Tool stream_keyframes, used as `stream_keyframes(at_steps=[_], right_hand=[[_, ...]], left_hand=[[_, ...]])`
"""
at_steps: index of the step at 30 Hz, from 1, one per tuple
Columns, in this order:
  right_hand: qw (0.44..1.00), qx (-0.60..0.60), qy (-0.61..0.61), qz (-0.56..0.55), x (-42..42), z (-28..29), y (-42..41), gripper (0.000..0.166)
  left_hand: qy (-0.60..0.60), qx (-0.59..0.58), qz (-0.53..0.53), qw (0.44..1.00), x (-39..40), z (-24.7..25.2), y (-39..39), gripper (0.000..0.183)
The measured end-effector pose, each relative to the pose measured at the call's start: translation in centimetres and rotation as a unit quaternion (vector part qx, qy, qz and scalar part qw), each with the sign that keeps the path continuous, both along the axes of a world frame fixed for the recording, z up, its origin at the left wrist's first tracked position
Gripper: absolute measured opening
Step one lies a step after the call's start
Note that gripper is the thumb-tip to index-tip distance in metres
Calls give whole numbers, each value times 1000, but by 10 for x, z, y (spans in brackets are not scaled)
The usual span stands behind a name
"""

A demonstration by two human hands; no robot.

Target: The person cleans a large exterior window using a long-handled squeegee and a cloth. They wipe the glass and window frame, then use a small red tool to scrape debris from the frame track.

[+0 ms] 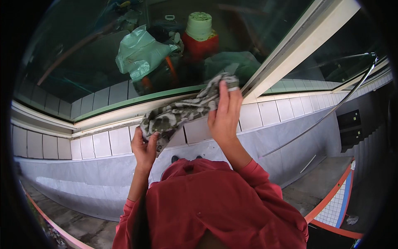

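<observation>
A crumpled grey-and-white patterned cloth (180, 113) stretches between my two hands, in front of the window's lower frame (108, 121). My left hand (145, 147) grips its lower left end, with the thumb on top. At the upper right, my right hand (226, 113) holds the other end, fingers laid over the fabric near the window's upright frame post (298, 53). A loose corner of the cloth hangs down beside my left hand. Behind the cloth is the dark window pane (93, 62).
Through the glass show a pale plastic bag (141, 51) and an upturned light bucket (199, 26) on something red. White tiles (118, 140) run below the window. A thin curved metal pole (329, 112) leans at the right. An orange-edged ledge (332, 193) lies at lower right.
</observation>
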State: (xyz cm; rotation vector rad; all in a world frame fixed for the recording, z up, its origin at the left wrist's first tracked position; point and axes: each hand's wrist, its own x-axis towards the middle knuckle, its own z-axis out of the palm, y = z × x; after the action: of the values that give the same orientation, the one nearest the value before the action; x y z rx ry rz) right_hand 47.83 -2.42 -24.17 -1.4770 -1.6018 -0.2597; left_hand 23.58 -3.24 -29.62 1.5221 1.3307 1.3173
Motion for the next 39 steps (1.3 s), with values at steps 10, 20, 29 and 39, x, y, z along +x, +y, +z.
stream_keyframes(at_steps=[10, 20, 29, 39], right_hand=[[955, -137, -182, -191, 30, -46, 18, 54], [980, -131, -123, -83, 16, -39, 20, 55], [976, -98, -151, 124, -116, -41, 47, 52], [922, -135, -178, 315, -245, -50, 85, 30]], left_hand=[[392, 160, -97, 901, 52, 0, 2, 51], [304, 225, -150, 913, 26, -9, 16, 28], [90, 52, 26, 994, -63, -9, 9, 25], [67, 17, 289, 955, -147, -15, -3, 17]])
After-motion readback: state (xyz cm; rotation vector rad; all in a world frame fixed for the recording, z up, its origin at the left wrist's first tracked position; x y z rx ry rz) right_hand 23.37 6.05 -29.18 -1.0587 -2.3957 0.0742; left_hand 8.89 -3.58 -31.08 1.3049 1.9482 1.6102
